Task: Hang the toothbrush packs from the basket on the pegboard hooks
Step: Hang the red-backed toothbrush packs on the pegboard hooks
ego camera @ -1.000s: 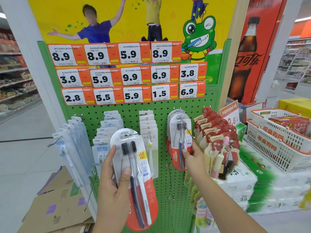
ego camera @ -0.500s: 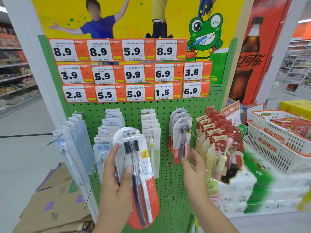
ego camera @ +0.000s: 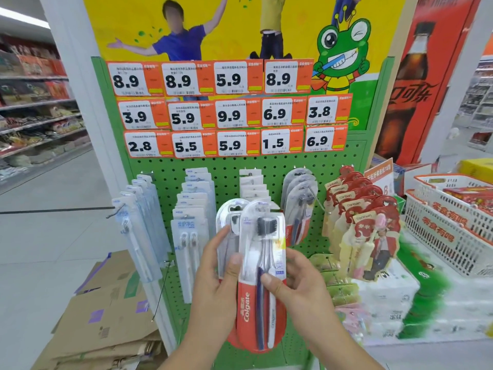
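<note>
Green pegboard [ego camera: 232,166] ahead, hooks mostly stocked. Red-and-white toothbrush packs [ego camera: 260,263] fanned just before it, unhung. Left hand [ego camera: 216,284] gripping the stack; right hand [ego camera: 301,287], off the hung packs [ego camera: 300,204] a moment ago, now pinching the front pack, likely peeling it off for hanging.

Both forearms are raised together; the left hand [ego camera: 217,284] and right hand [ego camera: 300,285] are curled, thumbs pressed forward, fingers [ego camera: 298,263] wrapped behind.
</note>
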